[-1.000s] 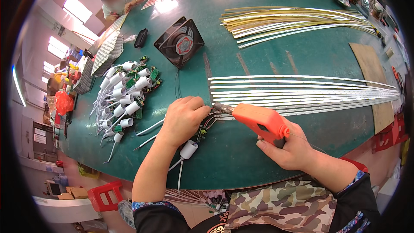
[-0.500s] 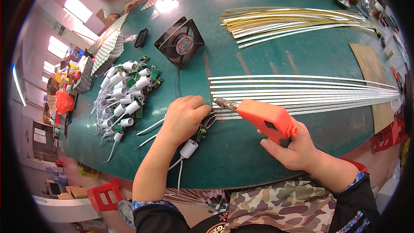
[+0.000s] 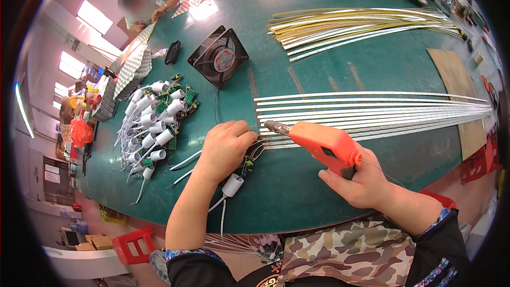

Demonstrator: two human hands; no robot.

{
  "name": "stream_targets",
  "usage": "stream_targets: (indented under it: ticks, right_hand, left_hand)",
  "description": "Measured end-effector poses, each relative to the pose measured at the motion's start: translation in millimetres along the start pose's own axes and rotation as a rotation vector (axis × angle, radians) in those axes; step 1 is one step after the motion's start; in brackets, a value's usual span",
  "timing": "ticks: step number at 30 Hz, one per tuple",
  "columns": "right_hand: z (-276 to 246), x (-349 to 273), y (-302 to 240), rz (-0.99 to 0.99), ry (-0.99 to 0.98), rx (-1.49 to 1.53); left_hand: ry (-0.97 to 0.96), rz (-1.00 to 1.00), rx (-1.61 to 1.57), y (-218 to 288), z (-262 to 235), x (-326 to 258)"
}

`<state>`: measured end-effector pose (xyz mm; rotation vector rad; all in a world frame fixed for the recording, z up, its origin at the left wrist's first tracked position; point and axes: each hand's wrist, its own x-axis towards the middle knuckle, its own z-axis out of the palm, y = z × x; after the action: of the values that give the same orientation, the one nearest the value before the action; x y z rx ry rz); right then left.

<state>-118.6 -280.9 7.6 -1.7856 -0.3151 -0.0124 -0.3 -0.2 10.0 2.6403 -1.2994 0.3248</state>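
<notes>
Toward you and to the right of the black fan (image 3: 224, 59), your right hand (image 3: 366, 180) is wrapped around the rear of an orange soldering gun (image 3: 323, 143). Its dark metal tip (image 3: 277, 127) points back toward the fan's side, over the near-fan ends of the white strips (image 3: 393, 112); you cannot tell from this view whether it touches one. Your left hand (image 3: 227, 146) sits straight toward you from the fan, fingers drawn together; what they pinch, if anything, is hidden.

The gun looks rigid and fairly light, with smooth plastic that might slip in a damp palm; hold it by the back, as you do, and keep skin off the tip, which is probably hot. A thin wire (image 3: 380, 170) trails from its rear and could snag. The strips look thin, light and springy, best steadied near an end. Those thin wires (image 3: 257, 154) should be soft and their joints fragile, so take them by the insulation. The little circuit board (image 3: 248, 166) also looks delicate; better to lift it by the white socket (image 3: 232, 185).

Farther toward you from the fan than your left fingertips lie board and socket; the strips spread away to your left hand's right, ends just beside its fingertips.
</notes>
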Motion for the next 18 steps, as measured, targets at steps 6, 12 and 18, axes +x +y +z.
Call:
stream_targets:
  ticks: [6, 12, 18]
  right_hand:
    - [-1.8, 1.5, -3.7, 0.043, -0.006, -0.015]
    - [-1.6, 4.6, -6.8, 0.099, -0.037, -0.002]
    - [4.1, 5.7, 2.7, 0.053, -0.026, -0.008]
  left_hand:
    - [0.009, -0.078, -0.053, 0.1, 3.8, -2.1]
    - [0.108, -0.157, -0.258, -2.8, 4.7, -3.9]
    - [0.071, -0.075, -0.163, -6.4, 8.0, -2.3]
